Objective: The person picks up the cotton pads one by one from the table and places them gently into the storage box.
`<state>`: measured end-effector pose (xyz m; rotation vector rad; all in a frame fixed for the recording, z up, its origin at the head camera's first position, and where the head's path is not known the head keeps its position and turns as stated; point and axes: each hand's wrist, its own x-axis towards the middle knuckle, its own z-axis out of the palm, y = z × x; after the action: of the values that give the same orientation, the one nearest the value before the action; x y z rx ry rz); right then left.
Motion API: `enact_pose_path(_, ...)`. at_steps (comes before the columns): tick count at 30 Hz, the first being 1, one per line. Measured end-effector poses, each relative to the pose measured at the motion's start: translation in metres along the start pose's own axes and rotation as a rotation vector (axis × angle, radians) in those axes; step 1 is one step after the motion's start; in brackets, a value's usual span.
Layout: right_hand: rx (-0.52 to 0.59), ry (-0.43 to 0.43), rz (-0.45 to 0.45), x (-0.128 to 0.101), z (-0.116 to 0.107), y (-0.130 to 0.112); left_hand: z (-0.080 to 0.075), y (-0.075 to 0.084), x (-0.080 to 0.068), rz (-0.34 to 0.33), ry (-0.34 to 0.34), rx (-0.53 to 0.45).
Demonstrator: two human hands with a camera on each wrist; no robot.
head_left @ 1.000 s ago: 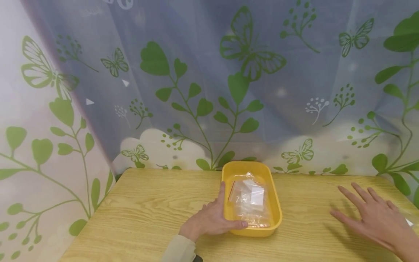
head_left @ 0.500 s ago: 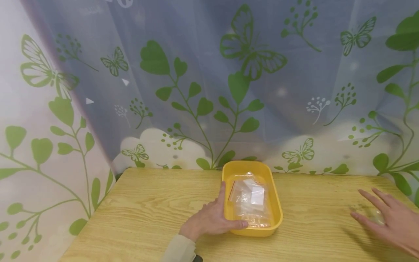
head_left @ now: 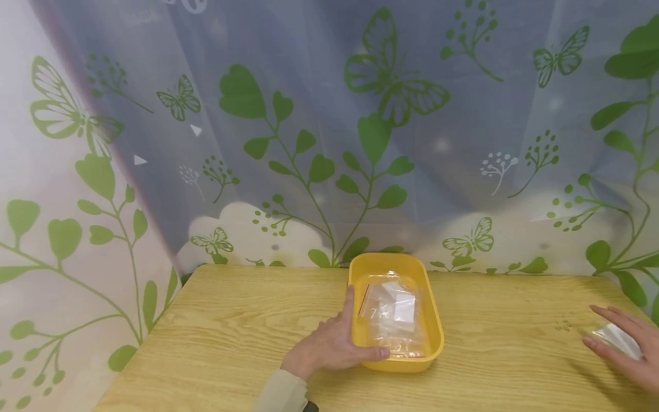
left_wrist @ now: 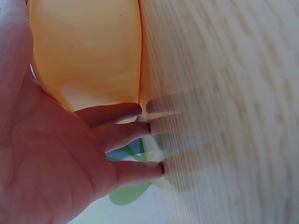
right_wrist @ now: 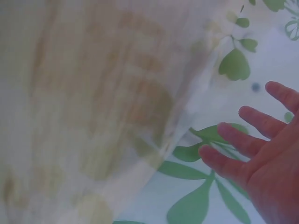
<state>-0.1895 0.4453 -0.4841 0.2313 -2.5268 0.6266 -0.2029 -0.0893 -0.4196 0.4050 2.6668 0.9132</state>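
Observation:
My left hand (head_left: 329, 346) holds a yellow plastic bin (head_left: 432, 309) at its near left corner. The thumb lies over the rim, and the index finger runs along the outer left wall. In the left wrist view the other fingers (left_wrist: 140, 172) stretch down beside the bin's wall to the tabletop. Inside the bin lie clear zip bags (head_left: 381, 320) with a white label (head_left: 405, 308). At the far right my right hand (head_left: 630, 349), fingers spread and straight, hovers over a clear shiny plastic bag (head_left: 615, 339), partly covered by it. Small brownish specks (head_left: 563, 325) lie to its left.
The wood-grain table (head_left: 247, 320) reaches back to a curtain (head_left: 309, 143) printed with green leaves and butterflies. A pale leaf-printed sheet (head_left: 62, 189) hangs along the left side. The bin's far end stands close to the curtain.
My right hand has shifted right, partly out of the head view, and more of the clear bag and the small specks now show. The left hand and bin have stayed put.

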Motion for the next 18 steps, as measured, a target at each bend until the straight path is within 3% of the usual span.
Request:
enact_pose_path(8,0.167,0.183,-0.170,0.003,0.008,0.026,0.002,0.000,-0.003,0.001,0.000,-0.011)
enact_pose_path(12,0.176,0.223,-0.071,0.000,0.010,0.038,0.001,0.000,-0.003,0.003,0.004,-0.010)
enact_pose_path(15,0.136,0.194,0.032,-0.006,0.010,0.046,0.001,0.000,-0.002,0.005,0.006,-0.012)
enact_pose_path(18,0.112,0.179,0.072,-0.008,0.009,0.053,0.001,0.000,-0.002,0.005,0.006,-0.015)
